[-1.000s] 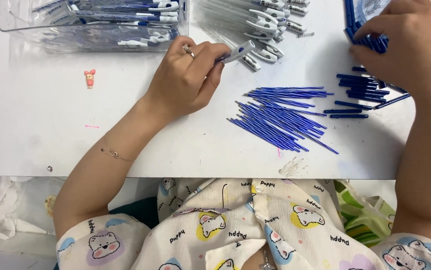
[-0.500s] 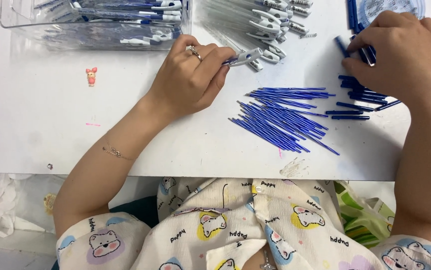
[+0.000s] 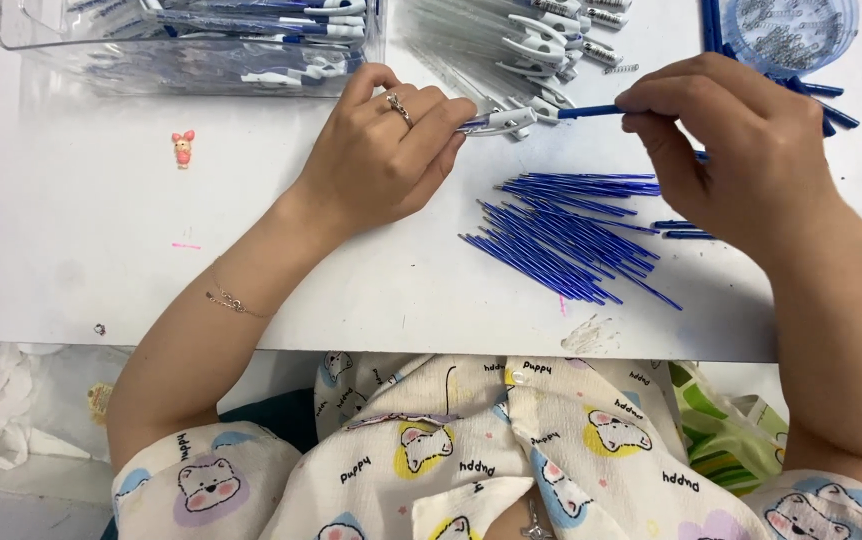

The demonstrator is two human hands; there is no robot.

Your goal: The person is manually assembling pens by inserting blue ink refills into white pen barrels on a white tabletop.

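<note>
A white table (image 3: 101,250) fills the frame; a clear bin (image 3: 191,45) of pens is seen upper left; blue refills (image 3: 571,225) are heaped at centre; the left hand (image 3: 381,160) is closed on a clear barrel (image 3: 499,121); a blue tube (image 3: 586,111) is pinched by the right hand (image 3: 741,150), top centre.

Her left hand (image 3: 386,150) pinches a clear pen barrel (image 3: 499,121); her right hand (image 3: 741,150) holds a blue refill (image 3: 587,111) at its mouth.
</note>
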